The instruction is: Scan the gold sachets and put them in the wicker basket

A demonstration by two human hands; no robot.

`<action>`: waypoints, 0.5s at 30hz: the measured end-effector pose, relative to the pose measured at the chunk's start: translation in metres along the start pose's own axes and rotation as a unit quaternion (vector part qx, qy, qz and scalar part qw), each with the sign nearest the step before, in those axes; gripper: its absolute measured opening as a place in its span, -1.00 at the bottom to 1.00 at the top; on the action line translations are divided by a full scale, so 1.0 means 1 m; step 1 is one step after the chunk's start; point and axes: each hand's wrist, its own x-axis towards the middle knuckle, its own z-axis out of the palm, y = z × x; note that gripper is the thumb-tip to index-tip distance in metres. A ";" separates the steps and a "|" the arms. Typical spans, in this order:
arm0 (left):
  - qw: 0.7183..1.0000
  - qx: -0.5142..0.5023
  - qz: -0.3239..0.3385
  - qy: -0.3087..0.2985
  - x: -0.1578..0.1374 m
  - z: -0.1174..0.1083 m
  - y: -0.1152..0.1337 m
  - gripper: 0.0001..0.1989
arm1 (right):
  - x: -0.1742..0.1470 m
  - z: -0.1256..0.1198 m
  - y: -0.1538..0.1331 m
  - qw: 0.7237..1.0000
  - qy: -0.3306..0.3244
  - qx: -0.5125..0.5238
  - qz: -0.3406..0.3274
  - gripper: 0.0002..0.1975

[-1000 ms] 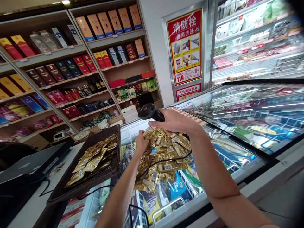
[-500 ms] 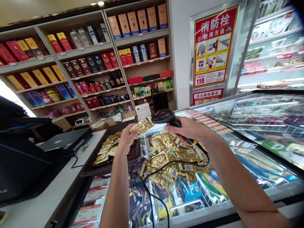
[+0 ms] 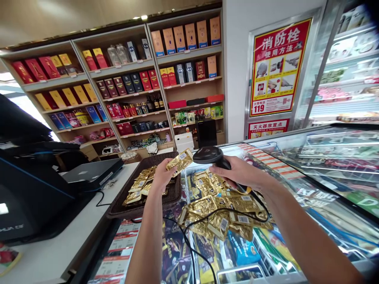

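Pinched in my left hand (image 3: pixel 162 173) is a gold foil packet (image 3: pixel 181 161), its barcode label facing up. My right hand (image 3: pixel 237 171) wraps round the handle of a black barcode scanner (image 3: pixel 208 155), whose head sits just right of the packet. A black cable (image 3: pixel 207 215) runs from the scanner across a heap of gold packets (image 3: pixel 220 215) on the glass freezer top below my hands. Left of the heap, a brown woven basket (image 3: pixel 118 205) holds more gold packets (image 3: pixel 140 185), partly behind my left hand and forearm.
At the left stands a white counter (image 3: pixel 78 232) with a black flat device (image 3: pixel 91 173) and a dark machine (image 3: pixel 26 197). The freezer (image 3: pixel 325 189) extends to the right. Shelves of boxed goods (image 3: pixel 127 85) line the back wall beside a red fire-hydrant poster (image 3: pixel 278 69).
The view has shifted, so the whole scene sits slightly further right and lower. Both hands keep their grips; packet and scanner stay close together.
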 end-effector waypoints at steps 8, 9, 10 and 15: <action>1.000 0.002 0.007 -0.005 -0.003 0.001 0.005 -0.66 | 0.001 0.002 0.003 1.000 -0.017 -0.002 -0.021 -0.50; 1.000 0.004 0.008 -0.007 -0.003 0.001 0.005 -0.66 | 0.001 0.002 0.003 1.000 -0.020 -0.006 -0.024 -0.49; 1.000 0.005 0.007 -0.008 -0.002 0.001 0.004 -0.67 | 0.001 0.002 0.003 0.999 -0.022 -0.010 -0.025 -0.48; 1.000 0.024 0.006 -0.006 0.001 0.001 -0.001 -0.68 | 0.000 0.001 0.001 0.999 -0.024 -0.016 -0.024 -0.48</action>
